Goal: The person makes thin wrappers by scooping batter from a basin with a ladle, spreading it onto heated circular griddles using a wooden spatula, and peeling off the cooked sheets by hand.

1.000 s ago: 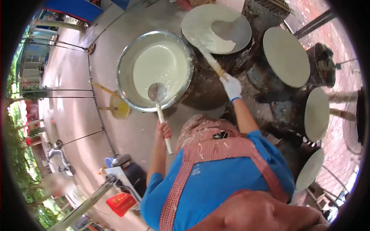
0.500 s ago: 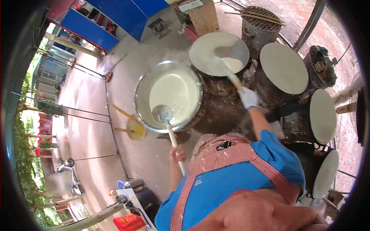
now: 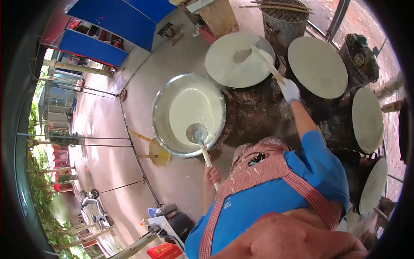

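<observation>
The left hand point(image 3: 212, 175), bare, is curled around the handle of the ladle point(image 3: 197, 133), its forearm pointing to 12 o'clock; the handle slants toward 11, and the ladle's bowl sits inside the large metal basin point(image 3: 160, 97), near its 5 o'clock rim, at the edge of the white batter point(image 3: 185, 108). The right hand point(image 3: 289, 90), in a white glove, grips the end of the spreader point(image 3: 272, 69), wrist extended over the gap between two griddles, forearm reaching toward 11 o'clock. The spreader runs toward 10 to 11 o'clock, its far end over the right half of the batter-coated griddle point(image 3: 220, 64), which lies at the basin's 1 to 2 o'clock. A yellow container point(image 3: 160, 155) stands at the basin's 7 o'clock.
</observation>
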